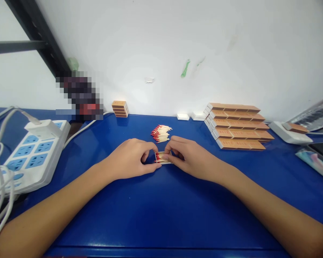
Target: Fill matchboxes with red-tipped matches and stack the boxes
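A small white matchbox tray (pixel 165 162) filled with red-tipped matches (pixel 159 157) lies on the blue table, between my two hands. My left hand (pixel 133 157) grips the tray's left end between thumb and forefinger. From the other side, my right hand (pixel 190 156) closes on the tray, its thumb lying over the matches and its fingers bent at the far edge. Those right fingertips are partly hidden. Just beyond the tray is a loose pile of matches (pixel 161 133), most of their red heads pointing left.
Stacked orange-brown matchboxes (pixel 239 123) stand at the back right, and a smaller stack (pixel 120 109) at the back left. White trays (pixel 183 116) sit by the wall. A power strip (pixel 34 154) with cables is left; a white adapter (pixel 289 132) and phone (pixel 321 152) are right.
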`<move>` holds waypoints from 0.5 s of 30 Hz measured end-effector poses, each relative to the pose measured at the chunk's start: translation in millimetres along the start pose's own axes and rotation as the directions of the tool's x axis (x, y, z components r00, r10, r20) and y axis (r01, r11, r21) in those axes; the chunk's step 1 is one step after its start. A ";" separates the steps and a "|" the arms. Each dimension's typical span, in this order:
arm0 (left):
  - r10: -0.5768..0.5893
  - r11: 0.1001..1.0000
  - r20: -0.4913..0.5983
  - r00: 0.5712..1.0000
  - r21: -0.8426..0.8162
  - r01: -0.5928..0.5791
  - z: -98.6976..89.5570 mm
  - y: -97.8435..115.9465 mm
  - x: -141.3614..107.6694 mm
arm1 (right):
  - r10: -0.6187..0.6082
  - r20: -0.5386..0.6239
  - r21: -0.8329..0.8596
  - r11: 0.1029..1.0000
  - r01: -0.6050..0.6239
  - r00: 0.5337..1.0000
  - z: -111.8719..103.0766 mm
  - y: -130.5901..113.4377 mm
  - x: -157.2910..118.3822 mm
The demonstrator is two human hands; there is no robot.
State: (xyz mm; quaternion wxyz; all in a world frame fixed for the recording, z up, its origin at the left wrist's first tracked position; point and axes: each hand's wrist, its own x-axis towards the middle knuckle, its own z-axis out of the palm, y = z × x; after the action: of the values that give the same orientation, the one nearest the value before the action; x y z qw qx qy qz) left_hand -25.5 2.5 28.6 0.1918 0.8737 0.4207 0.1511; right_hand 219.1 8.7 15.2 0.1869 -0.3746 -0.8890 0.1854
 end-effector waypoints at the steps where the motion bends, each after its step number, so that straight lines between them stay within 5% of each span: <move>1: 0.002 1.000 -0.001 1.000 0.000 -0.002 0.2 0.2 0.0 | 0.000 0.002 0.005 1.000 0.000 1.000 -0.7 -0.3 -0.3; 15: 0.007 1.000 0.010 1.000 0.001 -0.007 0.0 -0.7 -1.4 | 0.018 -0.012 -0.017 1.000 -0.018 1.000 -8.2 -1.8 -2.6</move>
State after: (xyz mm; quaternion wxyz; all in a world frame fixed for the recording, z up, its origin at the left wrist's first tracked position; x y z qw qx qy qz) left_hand -26.8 1.8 28.2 0.1931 0.8759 0.4169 0.1472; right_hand 223.6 7.2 22.6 0.1874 -0.3854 -0.8860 0.1772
